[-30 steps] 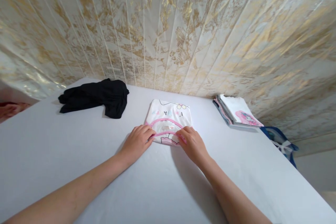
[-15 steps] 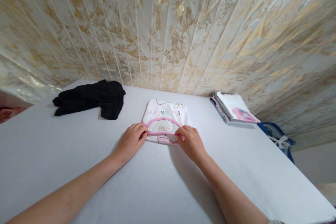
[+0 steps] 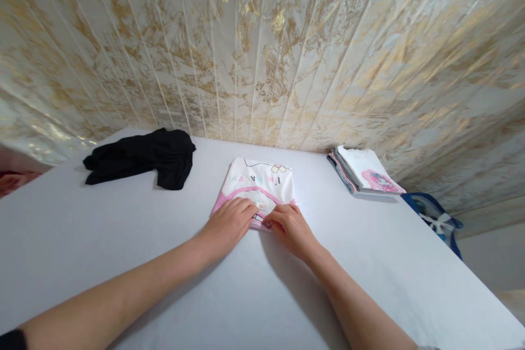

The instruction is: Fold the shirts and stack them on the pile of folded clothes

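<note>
A folded white shirt (image 3: 260, 182) with pink trim and a small flower print lies in the middle of the white table (image 3: 123, 240). My left hand (image 3: 229, 222) lies on its near edge, fingers curled and pressed onto the pink neckline. My right hand (image 3: 290, 227) rests beside it at the shirt's near right corner, fingers pinching the fabric. The two hands almost touch over the collar, and they hide the shirt's front edge.
A crumpled black garment (image 3: 143, 157) lies at the back left. A stack of folded clothes (image 3: 363, 170) with a pink print on top sits at the back right. A blue bag (image 3: 435, 216) hangs past the table's right edge. A gold-veined wall stands right behind.
Both hands have slid inward along the shirt's near edge, from its two corners to the middle of the collar. The pink neckline now looks bunched under them.
</note>
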Tool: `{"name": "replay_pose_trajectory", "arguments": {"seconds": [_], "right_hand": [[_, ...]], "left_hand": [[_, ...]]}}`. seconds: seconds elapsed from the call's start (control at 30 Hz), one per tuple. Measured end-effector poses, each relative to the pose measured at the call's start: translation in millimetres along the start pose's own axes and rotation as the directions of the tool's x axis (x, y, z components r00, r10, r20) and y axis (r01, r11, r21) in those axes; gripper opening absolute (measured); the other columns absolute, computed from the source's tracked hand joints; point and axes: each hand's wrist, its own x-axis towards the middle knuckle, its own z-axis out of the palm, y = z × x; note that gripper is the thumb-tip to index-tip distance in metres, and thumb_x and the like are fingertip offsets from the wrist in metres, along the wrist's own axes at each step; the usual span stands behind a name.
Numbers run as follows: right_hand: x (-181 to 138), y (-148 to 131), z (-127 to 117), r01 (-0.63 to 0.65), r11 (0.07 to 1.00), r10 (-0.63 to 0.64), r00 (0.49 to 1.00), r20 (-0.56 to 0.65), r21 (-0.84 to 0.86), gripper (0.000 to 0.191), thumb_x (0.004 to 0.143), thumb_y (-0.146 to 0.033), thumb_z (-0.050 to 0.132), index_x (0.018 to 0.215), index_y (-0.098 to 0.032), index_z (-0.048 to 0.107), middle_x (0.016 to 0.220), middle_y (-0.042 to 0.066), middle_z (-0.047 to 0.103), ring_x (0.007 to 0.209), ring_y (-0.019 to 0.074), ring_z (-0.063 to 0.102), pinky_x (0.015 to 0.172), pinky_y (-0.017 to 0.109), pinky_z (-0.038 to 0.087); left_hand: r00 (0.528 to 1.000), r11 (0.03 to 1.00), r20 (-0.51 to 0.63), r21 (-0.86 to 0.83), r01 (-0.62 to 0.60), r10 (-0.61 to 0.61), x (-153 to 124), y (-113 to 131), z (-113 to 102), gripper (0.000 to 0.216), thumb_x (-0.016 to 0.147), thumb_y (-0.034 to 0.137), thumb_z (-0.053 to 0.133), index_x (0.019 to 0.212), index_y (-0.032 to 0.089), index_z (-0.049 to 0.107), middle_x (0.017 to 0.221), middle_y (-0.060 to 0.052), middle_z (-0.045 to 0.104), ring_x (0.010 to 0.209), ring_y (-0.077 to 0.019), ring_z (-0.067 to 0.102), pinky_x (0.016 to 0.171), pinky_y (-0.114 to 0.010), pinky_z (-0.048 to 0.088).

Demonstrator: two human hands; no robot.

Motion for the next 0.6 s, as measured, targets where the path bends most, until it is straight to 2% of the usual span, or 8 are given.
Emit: {"name": "replay_pose_trajectory", "arguments": {"seconds": [0.1,0.2,0.27,0.37,0.47,0.5,0.57,0.6], "right_hand": [[-1.1,-0.4,-1.2,-0.009,1.0,0.009,1.0,-0.03,0.02,0.028,0.082,-0.002,0.052,0.086,-0.024,0.07,0.087,0.0,0.067,0.088,0.0157,0.059,0.088,0.032,0.034],[-2.6,10.0,-7.3,-0.07,0.996,0.077,0.985,-0.157,0.05,0.026,0.085,-0.007,0.051,0.091,-0.023,0.07,0.088,0.002,0.066,0.088,0.017,0.059,0.086,0.032,0.037],[-4.1,22.2,-12.5,-0.147,0.986,0.16,0.957,-0.243,0.074,0.023,0.087,-0.012,0.05,0.096,-0.022,0.069,0.09,0.004,0.065,0.087,0.0179,0.059,0.081,0.031,0.04],[-6.4,40.2,-17.0,-0.286,0.952,0.304,0.91,-0.283,0.106,0.025,0.089,-0.019,0.047,0.104,-0.021,0.066,0.098,0.005,0.062,0.086,0.0176,0.06,0.075,0.03,0.043],[-6.6,48.5,-14.4,-0.351,0.93,0.368,0.9,-0.233,0.111,0.028,0.09,-0.023,0.046,0.112,-0.023,0.064,0.105,0.006,0.059,0.086,0.0166,0.061,0.077,0.029,0.045],[-6.1,48.6,-12.5,-0.352,0.931,0.366,0.906,-0.211,0.1,0.029,0.091,-0.024,0.046,0.113,-0.024,0.064,0.107,0.006,0.059,0.088,0.0167,0.062,0.078,0.029,0.045],[-4.5,46.2,-8.5,-0.35,0.935,0.355,0.918,-0.179,0.058,0.029,0.09,-0.024,0.047,0.112,-0.025,0.065,0.108,0.006,0.058,0.092,0.0178,0.061,0.081,0.029,0.045],[-3.6,44.3,-6.8,-0.355,0.934,0.355,0.92,-0.168,0.031,0.029,0.09,-0.023,0.048,0.112,-0.025,0.066,0.108,0.006,0.058,0.093,0.0186,0.061,0.081,0.03,0.045]], "left_hand": [[0.998,0.998,0.04,-0.039,0.04,-0.038,12.7,-3.3,12.0,0.034,0.087,0.006,0.044,0.113,0.021,0.06,0.107,-0.006,0.062,0.104,-0.0227,0.055,0.092,-0.038,0.043],[0.995,0.987,0.041,-0.133,0.094,-0.089,15.7,-4.7,16.8,0.031,0.08,0.001,0.042,0.094,0.02,0.063,0.096,-0.005,0.063,0.097,-0.0215,0.057,0.086,-0.035,0.045],[0.994,0.973,0.027,-0.202,0.108,-0.105,14.8,-5.4,12.4,0.03,0.078,0.0,0.041,0.084,0.02,0.062,0.09,-0.004,0.063,0.093,-0.0204,0.057,0.084,-0.033,0.045],[0.979,0.96,-0.063,-0.219,0.174,-0.192,16.2,-16.3,-2.1,0.03,0.079,0.004,0.04,0.086,0.021,0.064,0.093,-0.004,0.065,0.095,-0.0205,0.058,0.086,-0.033,0.044],[0.909,0.926,-0.193,-0.165,0.34,-0.369,27.6,-47.3,-16.3,0.026,0.085,0.014,0.04,0.094,0.02,0.064,0.1,-0.005,0.065,0.098,-0.0215,0.059,0.088,-0.033,0.044],[0.882,0.902,-0.2,-0.156,0.402,-0.427,34.2,-61.0,-19.5,0.025,0.085,0.016,0.042,0.095,0.019,0.064,0.101,-0.006,0.065,0.098,-0.0214,0.06,0.088,-0.032,0.044],[0.789,0.797,-0.131,-0.178,0.577,-0.6,50.9,-89.4,-22.9,0.02,0.082,0.018,0.046,0.09,0.018,0.065,0.096,-0.005,0.067,0.094,-0.0204,0.061,0.083,-0.027,0.045],[0.764,0.767,-0.102,-0.182,0.616,-0.638,60.5,-102.4,-23.0,0.018,0.081,0.019,0.048,0.083,0.017,0.066,0.087,-0.005,0.068,0.088,-0.0207,0.063,0.077,-0.026,0.045]]}}
